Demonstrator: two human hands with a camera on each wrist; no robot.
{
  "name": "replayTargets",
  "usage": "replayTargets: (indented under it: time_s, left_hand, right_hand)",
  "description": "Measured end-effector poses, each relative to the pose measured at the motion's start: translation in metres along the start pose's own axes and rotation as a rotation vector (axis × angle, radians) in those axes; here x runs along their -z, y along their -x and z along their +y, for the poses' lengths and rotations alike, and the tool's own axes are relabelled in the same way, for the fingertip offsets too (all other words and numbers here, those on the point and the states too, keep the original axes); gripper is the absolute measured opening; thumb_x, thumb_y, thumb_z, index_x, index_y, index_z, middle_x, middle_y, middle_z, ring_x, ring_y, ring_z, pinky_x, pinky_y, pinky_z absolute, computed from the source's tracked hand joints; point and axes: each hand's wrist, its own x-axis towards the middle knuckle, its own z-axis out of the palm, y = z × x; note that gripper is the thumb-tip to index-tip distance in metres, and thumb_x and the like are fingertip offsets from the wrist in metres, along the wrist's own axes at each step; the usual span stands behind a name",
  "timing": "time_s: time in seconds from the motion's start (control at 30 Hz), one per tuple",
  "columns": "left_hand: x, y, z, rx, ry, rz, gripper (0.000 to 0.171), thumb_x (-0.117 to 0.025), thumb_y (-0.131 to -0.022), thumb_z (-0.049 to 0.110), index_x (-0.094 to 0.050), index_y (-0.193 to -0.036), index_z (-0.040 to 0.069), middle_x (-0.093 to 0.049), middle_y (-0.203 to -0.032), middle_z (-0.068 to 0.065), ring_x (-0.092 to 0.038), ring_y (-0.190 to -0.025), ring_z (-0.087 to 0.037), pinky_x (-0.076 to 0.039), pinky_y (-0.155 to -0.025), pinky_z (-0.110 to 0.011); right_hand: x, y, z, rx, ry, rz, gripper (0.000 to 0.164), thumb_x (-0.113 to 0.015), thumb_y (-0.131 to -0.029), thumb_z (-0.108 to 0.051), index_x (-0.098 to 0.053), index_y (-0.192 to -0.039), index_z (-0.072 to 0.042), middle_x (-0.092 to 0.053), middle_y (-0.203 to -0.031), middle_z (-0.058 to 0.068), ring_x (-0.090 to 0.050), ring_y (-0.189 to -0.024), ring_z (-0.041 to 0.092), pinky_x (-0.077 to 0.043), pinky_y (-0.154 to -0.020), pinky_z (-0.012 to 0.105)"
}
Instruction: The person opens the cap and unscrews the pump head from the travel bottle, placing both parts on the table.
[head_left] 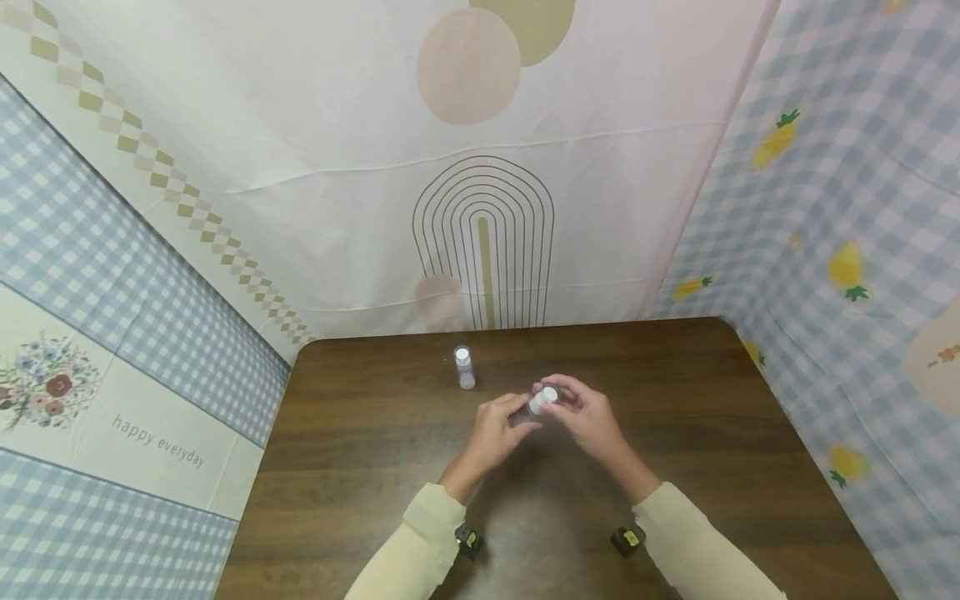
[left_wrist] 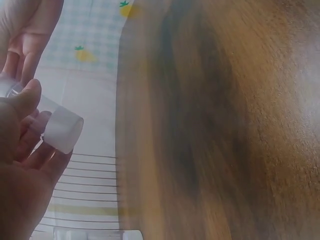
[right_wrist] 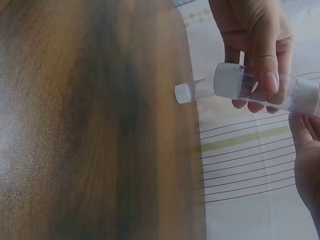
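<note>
A small clear plastic bottle (head_left: 536, 406) with white ends is held above the table between both hands. My left hand (head_left: 493, 430) grips its transparent body, the thumb lying along one side and the fingers behind, as the right wrist view shows. At the bottle's upper white end, my right hand (head_left: 590, 418) holds on with thumb and fingers. In the left wrist view the frosted base (left_wrist: 64, 131) points away from the right hand. A similar bottle (head_left: 464, 368) with a white top stands farther back on the table, slightly left of the hands.
The dark brown wooden table (head_left: 360, 467) ends at a back edge just behind the standing bottle. Beyond it hangs a pale patterned cloth (head_left: 337, 233). Checked cloths hang along the left and right sides. A small black device (head_left: 628, 539) sits by each wrist.
</note>
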Motion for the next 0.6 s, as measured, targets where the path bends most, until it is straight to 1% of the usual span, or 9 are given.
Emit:
replayTargets:
  time_s: [0.13,0.23,0.43,0.53,0.6]
  left_hand:
    - [0.001,0.000,0.000,-0.013,-0.006,-0.009,0.037,-0.087,-0.079,0.003,-0.076,-0.114,-0.002,-0.078,-0.103,-0.015,-0.075,-0.089,-0.026,-0.063,-0.079,-0.030]
    - [0.003,0.000,0.001,-0.017,-0.010,-0.017,0.037,-0.087,-0.080,0.004,-0.075,-0.115,-0.002,-0.078,-0.104,-0.016,-0.075,-0.091,-0.026,-0.063,-0.080,-0.030]
    - [0.008,0.004,0.002,-0.011,-0.039,-0.037,0.036,-0.088,-0.079,0.005,-0.076,-0.112,-0.002,-0.078,-0.104,-0.016,-0.075,-0.092,-0.026,-0.063,-0.080,-0.032]
    - [0.011,0.004,0.002,-0.012,-0.054,-0.041,0.036,-0.088,-0.080,0.007,-0.076,-0.113,-0.002,-0.077,-0.105,-0.016,-0.075,-0.094,-0.025,-0.063,-0.082,-0.032]
    - [0.013,0.001,0.003,-0.014,-0.058,-0.040,0.037,-0.088,-0.080,0.007,-0.076,-0.114,-0.002,-0.077,-0.105,-0.015,-0.075,-0.096,-0.025,-0.063,-0.084,-0.032]
  right_hand:
    - [0.001,0.001,0.003,0.037,-0.007,0.003,0.035,-0.073,-0.090,0.007,-0.064,-0.123,0.008,-0.069,-0.122,0.031,-0.069,-0.115,0.004,-0.056,-0.098,0.023]
    - [0.001,0.002,0.003,0.044,0.001,0.008,0.034,-0.073,-0.090,0.007,-0.065,-0.123,0.007,-0.070,-0.122,0.030,-0.069,-0.115,0.004,-0.056,-0.098,0.023]
    - [0.000,0.006,0.002,0.010,0.006,-0.002,0.035,-0.075,-0.089,0.004,-0.064,-0.123,0.005,-0.071,-0.123,0.027,-0.069,-0.115,0.004,-0.056,-0.098,0.022]
    - [0.000,0.004,0.004,-0.012,-0.028,-0.039,0.041,-0.075,-0.089,0.004,-0.061,-0.127,0.005,-0.068,-0.127,0.028,-0.068,-0.117,0.004,-0.054,-0.100,0.021]
    - [-0.001,0.001,0.005,-0.014,-0.054,-0.059,0.041,-0.075,-0.089,0.006,-0.060,-0.128,0.006,-0.067,-0.128,0.030,-0.068,-0.117,0.004,-0.055,-0.100,0.022]
